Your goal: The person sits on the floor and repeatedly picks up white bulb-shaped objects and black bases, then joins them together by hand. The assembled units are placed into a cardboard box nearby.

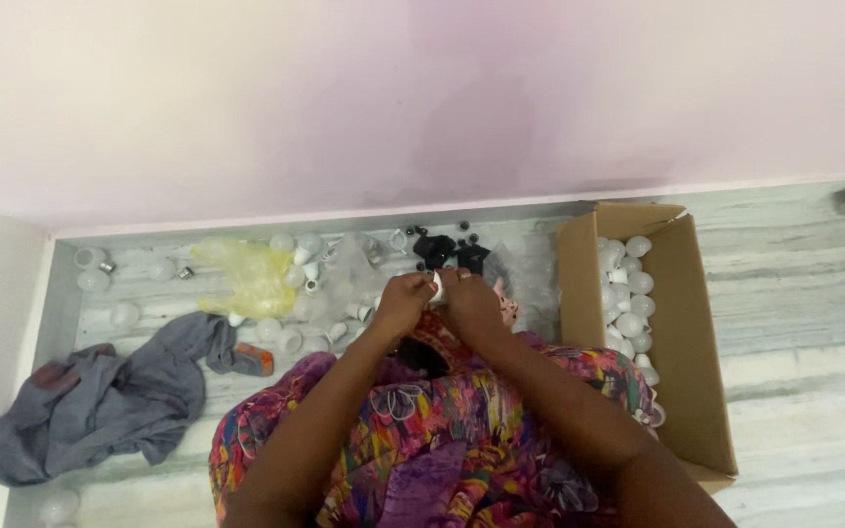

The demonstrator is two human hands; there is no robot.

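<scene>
At the far left one grey cloth [100, 396] lay crumpled on the marble floor [804, 284], against the corner of the pale wall [344, 98]. One small orange-and-grey object [254, 360] sat just beside its upper edge. Further right one yellow plastic bag [251, 279] was spread among scattered white bulb parts [290, 337]; these were too many and too small to count surely, though about four lay apart at the upper left, near two small metal caps [107, 266]. One clear plastic bag [354, 269] lay crumpled beside the yellow one. In the middle the left hand [401, 303] and the right hand [469, 301] met above a lap covered in bright floral cloth [442, 440], both closed around one small white piece [436, 286] pinched between them, fingers curled tight on it. Just beyond the hands lay a cluster of small black parts [447, 249], roughly eight, some blurred together. To the right stood one open cardboard box [696, 323], touching the floral cloth, holding white bulb domes [628, 293] along its left side, about fifteen showing. The floor was streaked grey-white marble, and the wall above was plain with a faint lilac tint.
</scene>
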